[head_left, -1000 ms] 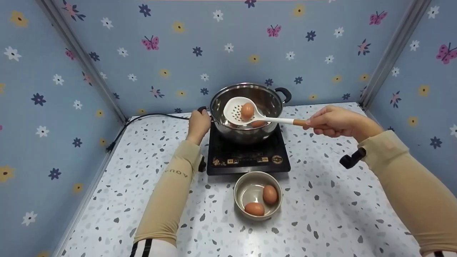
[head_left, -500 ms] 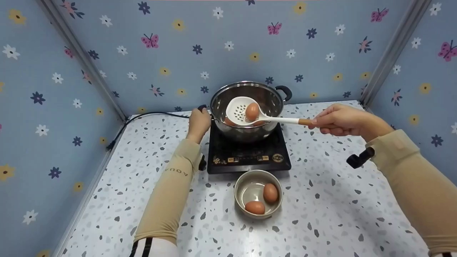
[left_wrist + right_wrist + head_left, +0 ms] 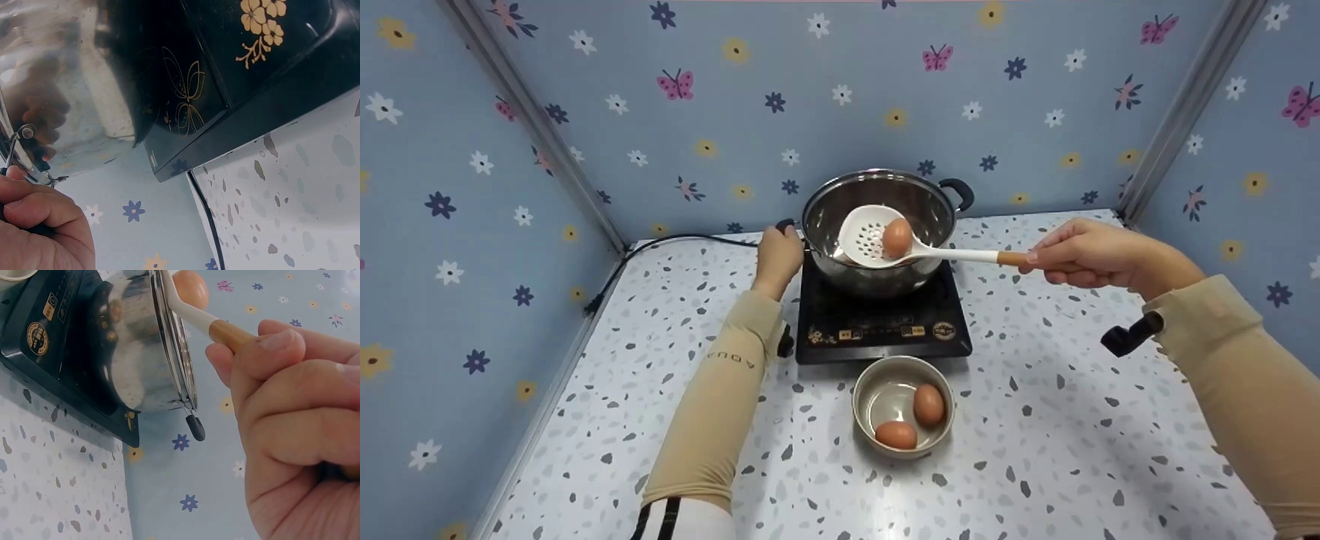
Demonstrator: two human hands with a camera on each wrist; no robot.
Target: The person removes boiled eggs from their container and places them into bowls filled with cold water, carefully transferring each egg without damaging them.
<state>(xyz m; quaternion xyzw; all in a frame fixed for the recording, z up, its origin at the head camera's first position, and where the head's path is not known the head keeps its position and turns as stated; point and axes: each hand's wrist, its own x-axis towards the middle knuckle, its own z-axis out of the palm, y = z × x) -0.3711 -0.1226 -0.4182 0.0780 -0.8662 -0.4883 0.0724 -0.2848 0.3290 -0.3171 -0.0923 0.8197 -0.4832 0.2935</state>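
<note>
My right hand [image 3: 1091, 255] grips the wooden end of a white slotted spoon [image 3: 960, 254], seen close up in the right wrist view. One brown egg [image 3: 897, 238] rests in the spoon's perforated bowl, which is over the front part of a steel pot [image 3: 877, 282]. My left hand [image 3: 778, 259] holds the pot's left black handle; in the left wrist view its fingers [image 3: 48, 211] curl round it. The spoon hides most of the pot's inside. In front of the pot, a beige bowl [image 3: 861, 390] contains two brown eggs [image 3: 928, 405].
The pot stands on a black induction cooker [image 3: 883, 341], whose cable [image 3: 682, 238] runs left to the wall. Its other handle [image 3: 958, 193] points back right. Flowered panels [image 3: 840, 97] enclose the speckled table [image 3: 1057, 420] at the back and both sides.
My right hand has drawn the slotted spoon, with its egg, slightly to the right over the pot. The left hand has kept its hold on the handle.
</note>
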